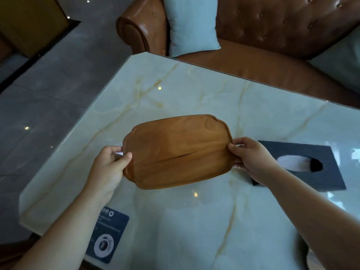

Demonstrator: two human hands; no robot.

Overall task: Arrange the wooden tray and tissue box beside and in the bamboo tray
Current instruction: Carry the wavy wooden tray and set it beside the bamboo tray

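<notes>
Two hands grip a wooden tray (178, 152) by its short ends above a marble table (194, 221).

The left hand (109, 164) reaches in from the lower left with the forearm stretched out, thumb pressed on the tray's top face and fingers curled under its left rim. The right hand (251, 157) comes in from the lower right, thumb on top at the right rim and fingers folded beneath, so both hands are closed on the tray. The tray looks lifted off the tabletop and tilted slightly toward the camera, though its underside is hidden. A dark tissue box (303, 166) lies flat on the table just beyond the right hand, partly covered by the wrist, its oval slot facing up. A blue card (107, 238) sits near the table's front edge under the left forearm. A brown leather sofa (272, 36) with a pale cushion (191, 24) stands behind the table.
</notes>
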